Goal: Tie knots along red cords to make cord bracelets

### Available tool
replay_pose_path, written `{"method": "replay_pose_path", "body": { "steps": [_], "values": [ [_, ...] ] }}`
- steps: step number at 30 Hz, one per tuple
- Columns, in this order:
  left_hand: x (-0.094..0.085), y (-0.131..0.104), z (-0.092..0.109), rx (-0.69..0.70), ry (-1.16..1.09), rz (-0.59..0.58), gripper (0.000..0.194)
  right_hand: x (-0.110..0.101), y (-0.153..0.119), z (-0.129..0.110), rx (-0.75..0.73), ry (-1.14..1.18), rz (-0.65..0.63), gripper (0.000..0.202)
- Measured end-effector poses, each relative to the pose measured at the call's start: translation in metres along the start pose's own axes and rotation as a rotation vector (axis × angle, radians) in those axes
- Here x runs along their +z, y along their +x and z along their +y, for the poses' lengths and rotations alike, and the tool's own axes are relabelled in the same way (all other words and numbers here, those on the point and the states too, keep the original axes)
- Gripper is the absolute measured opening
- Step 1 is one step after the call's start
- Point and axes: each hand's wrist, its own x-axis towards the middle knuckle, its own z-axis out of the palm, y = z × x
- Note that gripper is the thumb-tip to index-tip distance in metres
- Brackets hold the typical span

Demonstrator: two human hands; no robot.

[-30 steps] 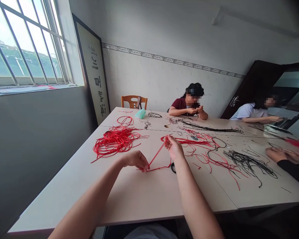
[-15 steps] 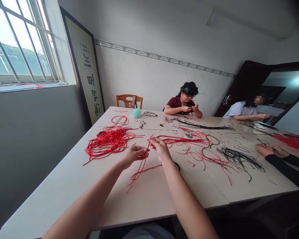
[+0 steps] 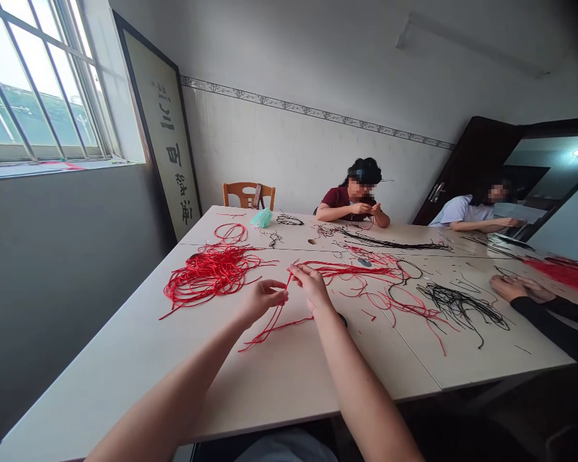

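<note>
My left hand (image 3: 266, 298) pinches a red cord (image 3: 272, 326) between thumb and fingers. Just above and to its right, my right hand (image 3: 306, 278) grips the upper part of the same cord, with a short end poking out past the fingertips. Between the two hands a short stretch of cord is pulled straight. Below them the strands hang down and trail over the table, one running right toward my right forearm. Any knot at the fingertips is too small to make out.
A tangled heap of red cords (image 3: 212, 276) lies left of my hands. More red cords (image 3: 351, 269) and a black cord bundle (image 3: 462, 305) spread to the right. A green plastic bag (image 3: 262, 218) sits farther back. Co-workers' hands (image 3: 523, 287) rest at the right.
The trailing strands below my hands have shifted, their loop drawn up and their ends lying farther left. Both hands keep their grip in nearly the same place.
</note>
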Motion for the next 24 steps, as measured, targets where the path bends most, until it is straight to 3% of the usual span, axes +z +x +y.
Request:
{"method": "replay_pose_path", "body": {
  "steps": [7, 13, 16, 18, 20, 24],
  "values": [
    [0.002, 0.002, -0.005, 0.105, 0.235, 0.082, 0.028, -0.001, 0.002, 0.005, -0.019, -0.040, -0.005, 0.029],
    [-0.003, 0.005, -0.007, -0.136, -0.039, -0.088, 0.037, -0.003, 0.003, 0.010, -0.011, -0.106, 0.028, 0.031],
    [-0.007, 0.007, -0.008, -0.180, -0.108, -0.152, 0.037, -0.008, 0.006, 0.014, -0.034, -0.235, -0.079, 0.036],
    [-0.009, 0.007, -0.008, -0.180, -0.128, -0.163, 0.037, -0.022, 0.011, 0.012, -0.055, -0.476, -0.214, 0.040],
    [-0.010, 0.008, -0.008, -0.172, -0.129, -0.141, 0.036, -0.050, 0.019, 0.005, -0.083, -0.826, -0.288, 0.041],
    [-0.012, 0.008, -0.006, -0.132, -0.109, -0.075, 0.037, -0.134, 0.034, -0.017, -0.034, -1.115, -0.171, 0.022]
  ]
}}
